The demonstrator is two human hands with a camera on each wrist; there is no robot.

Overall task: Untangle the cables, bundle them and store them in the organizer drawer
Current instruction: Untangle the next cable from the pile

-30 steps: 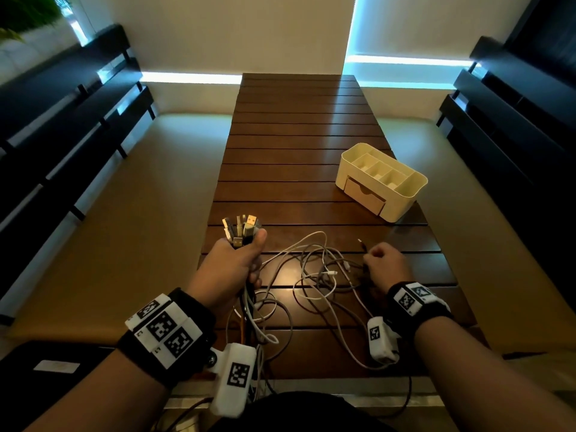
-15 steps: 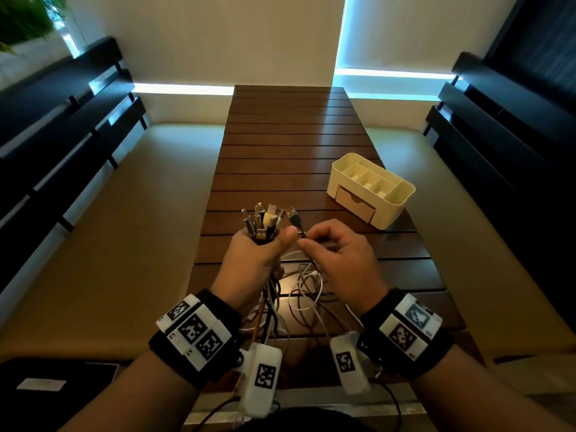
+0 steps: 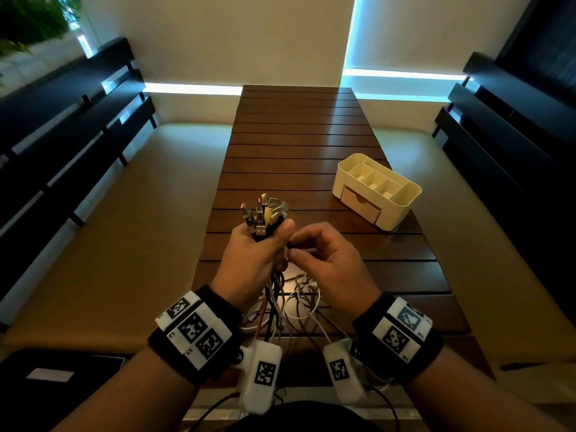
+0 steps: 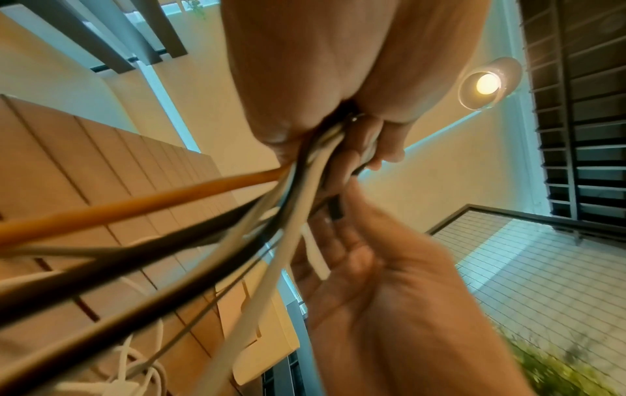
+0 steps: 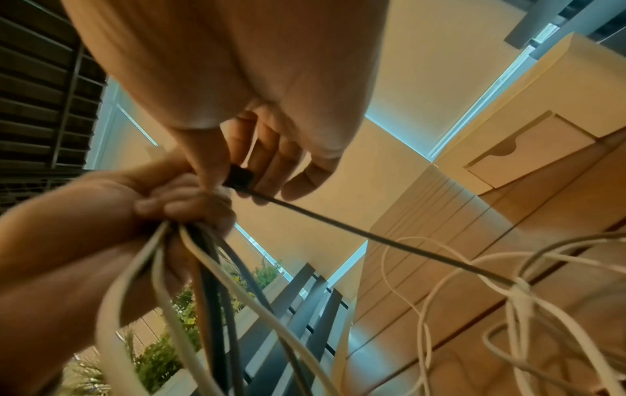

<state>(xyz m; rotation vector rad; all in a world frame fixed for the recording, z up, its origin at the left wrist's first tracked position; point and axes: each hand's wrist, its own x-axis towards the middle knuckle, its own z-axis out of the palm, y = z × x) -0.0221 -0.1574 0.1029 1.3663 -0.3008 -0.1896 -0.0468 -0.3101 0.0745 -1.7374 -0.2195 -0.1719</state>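
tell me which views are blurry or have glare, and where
Head view: dim and warm, pale glare streaks on the table, edges bowed by the wide lens. Left wrist view: the near cables and right hand smear with motion blur; the ceiling lamp flares. Right wrist view: the left hand and bundle are soft, the black plug fairly sharp.

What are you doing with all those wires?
A person is sorting a tangle of cables. The left hand grips a bunch of cable ends upright, plugs sticking out on top. The right hand pinches the plug of a thin dark cable right beside that bunch. The rest of the cables hang down loose onto the wooden table. The cream organizer sits to the right, its drawer shut.
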